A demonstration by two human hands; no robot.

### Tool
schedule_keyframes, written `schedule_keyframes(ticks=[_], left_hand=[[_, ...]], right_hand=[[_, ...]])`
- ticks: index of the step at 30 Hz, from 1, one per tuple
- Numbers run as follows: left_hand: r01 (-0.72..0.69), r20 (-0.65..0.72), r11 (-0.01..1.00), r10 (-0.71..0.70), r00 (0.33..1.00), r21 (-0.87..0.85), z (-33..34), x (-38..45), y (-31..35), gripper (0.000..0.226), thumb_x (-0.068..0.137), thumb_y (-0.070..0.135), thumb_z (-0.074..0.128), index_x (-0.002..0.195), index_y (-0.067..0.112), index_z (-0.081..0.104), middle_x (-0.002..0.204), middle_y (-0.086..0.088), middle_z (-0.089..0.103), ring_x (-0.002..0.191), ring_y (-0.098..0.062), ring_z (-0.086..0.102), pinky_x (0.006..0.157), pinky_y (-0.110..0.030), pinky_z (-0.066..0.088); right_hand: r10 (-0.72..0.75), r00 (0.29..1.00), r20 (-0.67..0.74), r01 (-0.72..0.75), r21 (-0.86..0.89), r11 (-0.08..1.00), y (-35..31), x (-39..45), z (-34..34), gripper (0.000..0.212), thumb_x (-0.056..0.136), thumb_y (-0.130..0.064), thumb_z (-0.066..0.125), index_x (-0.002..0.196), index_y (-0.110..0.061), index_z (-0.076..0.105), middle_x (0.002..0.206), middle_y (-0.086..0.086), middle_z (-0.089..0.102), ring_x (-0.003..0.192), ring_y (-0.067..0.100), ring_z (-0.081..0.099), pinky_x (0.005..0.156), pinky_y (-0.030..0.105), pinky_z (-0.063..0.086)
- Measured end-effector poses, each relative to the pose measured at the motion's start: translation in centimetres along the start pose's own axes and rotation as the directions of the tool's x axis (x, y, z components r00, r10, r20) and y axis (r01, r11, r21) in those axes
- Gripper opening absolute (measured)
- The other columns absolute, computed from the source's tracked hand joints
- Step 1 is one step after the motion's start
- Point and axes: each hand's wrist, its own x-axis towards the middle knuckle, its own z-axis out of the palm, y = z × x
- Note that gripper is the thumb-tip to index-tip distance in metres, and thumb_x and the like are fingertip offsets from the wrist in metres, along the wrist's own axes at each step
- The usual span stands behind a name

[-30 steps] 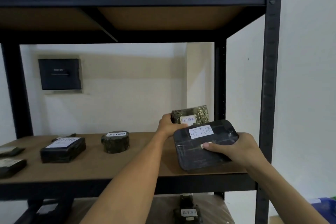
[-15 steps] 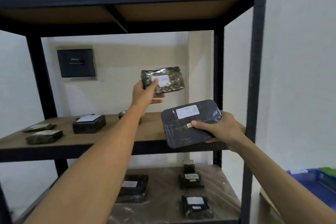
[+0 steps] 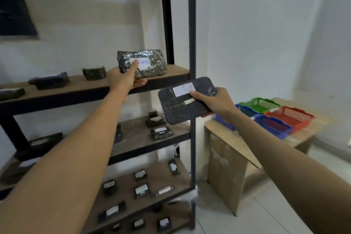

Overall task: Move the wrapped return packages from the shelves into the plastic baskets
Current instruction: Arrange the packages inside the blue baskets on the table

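My left hand (image 3: 123, 80) holds a crinkly dark wrapped package (image 3: 150, 63) with a white RETURN label, lifted in front of the upper shelf (image 3: 176, 71). My right hand (image 3: 214, 100) grips a flat black wrapped package (image 3: 180, 106) with a white label, held in front of the shelf's front post. Plastic baskets sit to the right on a cardboard box: green (image 3: 259, 103), red (image 3: 290, 116) and blue (image 3: 273, 126). More labelled packages lie on the upper shelf (image 3: 51, 81) and the lower shelves (image 3: 161, 133).
The black metal shelf post (image 3: 192, 43) stands between the shelves and the cardboard box (image 3: 228, 167) that carries the baskets. White walls are behind and right. Tiled floor (image 3: 256, 220) lies below the box. A dark panel (image 3: 15, 19) hangs on the back wall.
The view has swung right and down, bringing the baskets and lower shelves into sight. Both hands have carried their packages away from the upper shelf toward the right.
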Motion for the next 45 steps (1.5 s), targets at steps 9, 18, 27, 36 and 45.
schedule_keyframes(ticks=[9,18,27,36,45], left_hand=[[0.144,0.147,0.990,-0.141,0.979,-0.010,9.6,-9.4,-7.7,0.031,0.090,0.039,0.075,0.103,0.011,0.070,0.090,-0.008,0.077,0.059,-0.018,0.070,0.054,-0.029,0.059],[0.312,0.261,0.950,-0.302,0.917,0.003,22.7,-15.3,-17.1,0.034,0.091,0.036,0.074,0.108,0.007,0.070,0.096,-0.012,0.077,0.068,-0.026,0.076,0.066,-0.039,0.062],[0.407,0.226,0.910,-0.381,0.896,-0.080,37.0,-19.1,-25.1,0.041,0.086,0.026,0.080,0.116,0.000,0.069,0.111,-0.013,0.075,0.093,-0.027,0.076,0.074,-0.042,0.065],[0.457,0.135,0.882,-0.442,0.887,-0.116,44.9,-18.2,-30.8,0.037,0.087,0.023,0.080,0.114,0.001,0.070,0.109,-0.013,0.076,0.093,-0.026,0.076,0.078,-0.045,0.064],[0.450,0.058,0.890,-0.447,0.893,-0.069,52.1,-7.5,-40.2,0.035,0.086,0.022,0.080,0.113,0.002,0.070,0.105,-0.012,0.077,0.095,-0.024,0.076,0.072,-0.038,0.064]], right_hand=[[0.080,0.987,-0.139,-0.093,-0.092,0.991,4.7,-9.3,-11.9,0.050,0.070,-0.045,0.092,0.107,-0.016,0.073,0.100,0.003,0.079,0.080,0.016,0.078,0.067,0.044,0.065],[0.220,0.947,-0.233,-0.252,-0.117,0.961,14.7,-10.9,-22.3,0.053,0.067,-0.058,0.089,0.103,-0.022,0.072,0.093,0.003,0.078,0.078,0.023,0.076,0.055,0.039,0.061],[0.184,0.967,-0.177,-0.196,-0.056,0.979,22.2,-6.5,-36.3,0.039,0.071,-0.044,0.090,0.099,-0.031,0.068,0.099,-0.009,0.077,0.086,0.011,0.075,0.083,0.046,0.063],[0.203,0.973,-0.111,-0.215,-0.107,0.971,28.3,1.5,-46.7,0.055,0.065,-0.054,0.089,0.108,-0.026,0.070,0.097,-0.005,0.079,0.083,0.017,0.076,0.050,0.021,0.052],[0.265,0.964,-0.035,-0.267,-0.124,0.956,37.9,17.6,-49.1,0.053,0.065,-0.052,0.093,0.103,-0.019,0.074,0.091,0.003,0.080,0.077,0.025,0.077,0.059,0.048,0.063]])
